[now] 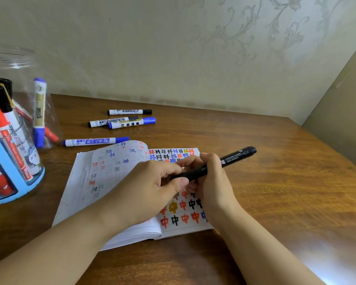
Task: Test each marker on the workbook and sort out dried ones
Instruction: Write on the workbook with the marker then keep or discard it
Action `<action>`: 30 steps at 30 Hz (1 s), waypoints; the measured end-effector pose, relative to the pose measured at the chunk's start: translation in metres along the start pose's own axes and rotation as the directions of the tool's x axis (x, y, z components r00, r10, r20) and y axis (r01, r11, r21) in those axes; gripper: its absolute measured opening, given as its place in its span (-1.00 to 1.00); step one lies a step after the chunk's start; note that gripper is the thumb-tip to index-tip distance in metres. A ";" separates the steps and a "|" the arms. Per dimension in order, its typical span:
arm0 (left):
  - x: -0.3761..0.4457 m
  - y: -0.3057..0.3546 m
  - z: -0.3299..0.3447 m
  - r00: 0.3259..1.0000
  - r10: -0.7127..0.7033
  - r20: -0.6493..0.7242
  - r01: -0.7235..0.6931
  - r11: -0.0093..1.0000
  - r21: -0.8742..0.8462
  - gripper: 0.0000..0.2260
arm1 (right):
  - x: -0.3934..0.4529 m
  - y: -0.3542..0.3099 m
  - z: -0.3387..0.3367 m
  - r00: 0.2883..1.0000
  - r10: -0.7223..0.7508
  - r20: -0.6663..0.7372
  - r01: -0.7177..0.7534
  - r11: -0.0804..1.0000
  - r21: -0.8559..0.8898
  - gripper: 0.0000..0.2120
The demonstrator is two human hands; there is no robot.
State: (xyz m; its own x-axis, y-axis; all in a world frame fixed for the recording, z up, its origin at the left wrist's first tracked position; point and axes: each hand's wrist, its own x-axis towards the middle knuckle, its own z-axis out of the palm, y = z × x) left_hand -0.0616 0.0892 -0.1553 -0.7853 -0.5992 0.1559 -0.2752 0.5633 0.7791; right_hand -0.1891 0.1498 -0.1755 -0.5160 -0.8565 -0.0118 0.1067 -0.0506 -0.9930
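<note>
An open workbook (84, 182) lies on the wooden table, its right page covered with red, black, blue and yellow marker characters. Both hands hold one black permanent marker (234, 157) above that page. My right hand (212, 182) grips the barrel. My left hand (152, 188) pinches the marker's lower end, where the cap sits. Several capped markers lie behind the workbook: a blue one (95, 141), a blue-capped one (132, 123) and two black ones (130, 111) (103, 121).
A clear plastic jar (19, 64) with a blue label stands at the left edge and holds several red, black and blue markers. The papered wall runs close behind the table, and a panel closes off the right side.
</note>
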 end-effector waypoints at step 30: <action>-0.083 0.000 -0.068 0.952 -0.109 -0.284 0.188 0.946 0.265 -0.89 | -0.033 -0.039 0.019 0.948 -0.160 0.277 0.188 0.979 -0.075 -0.63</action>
State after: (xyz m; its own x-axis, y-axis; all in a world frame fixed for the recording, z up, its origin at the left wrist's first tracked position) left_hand 0.0415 0.1005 -0.1273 -0.5601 -0.7941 0.2359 -0.5547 0.5710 0.6052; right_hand -0.1602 0.1704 -0.1338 -0.2710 -0.9455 0.1805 -0.0559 -0.1718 -0.9835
